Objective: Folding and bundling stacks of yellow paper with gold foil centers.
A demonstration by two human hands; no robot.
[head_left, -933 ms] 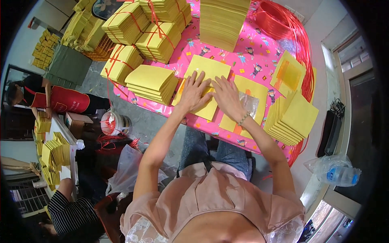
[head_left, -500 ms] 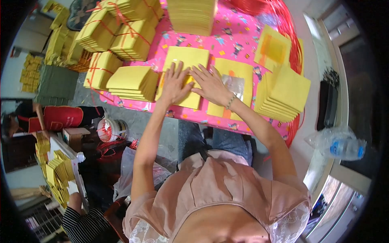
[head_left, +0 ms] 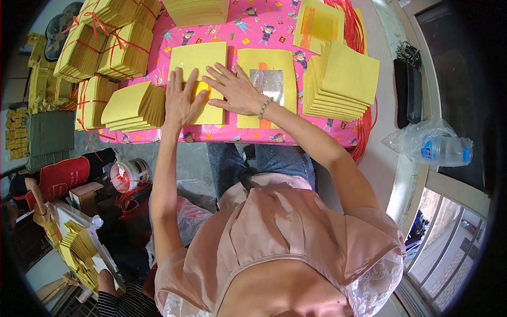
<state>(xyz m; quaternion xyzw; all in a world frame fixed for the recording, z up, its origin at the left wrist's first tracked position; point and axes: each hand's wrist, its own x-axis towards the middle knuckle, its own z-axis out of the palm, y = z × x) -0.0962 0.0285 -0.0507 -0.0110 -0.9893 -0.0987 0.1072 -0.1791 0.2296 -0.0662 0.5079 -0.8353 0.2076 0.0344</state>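
Observation:
A yellow paper sheet (head_left: 203, 55) lies on the table before me, with a shiny golden patch showing between my hands. My left hand (head_left: 181, 100) rests on its left part, fingers stretched out. My right hand (head_left: 236, 91) spreads its fingers over its right part, and its wrist crosses a second yellow sheet (head_left: 288, 61) that bears a silver foil square (head_left: 273, 82) with an orange border. Neither hand grips anything. Left of my left hand sits a pile of folded yellow paper (head_left: 132, 105); a similar folded stack (head_left: 346, 74) leans to the right.
Yellow paper bundles (head_left: 124, 50) tied with red ribbon stand at the table's left. A tall yellow stack (head_left: 198, 13) is at the back. Red strands (head_left: 356, 37) hang at the right edge. A plastic bottle (head_left: 446, 150) lies right. Co-workers and a white bucket (head_left: 129, 174) are at left.
The whole view has shifted, so the table and hands appear farther left and higher. More of the foil square shows beside my right wrist. Both hands stay spread over the sheet.

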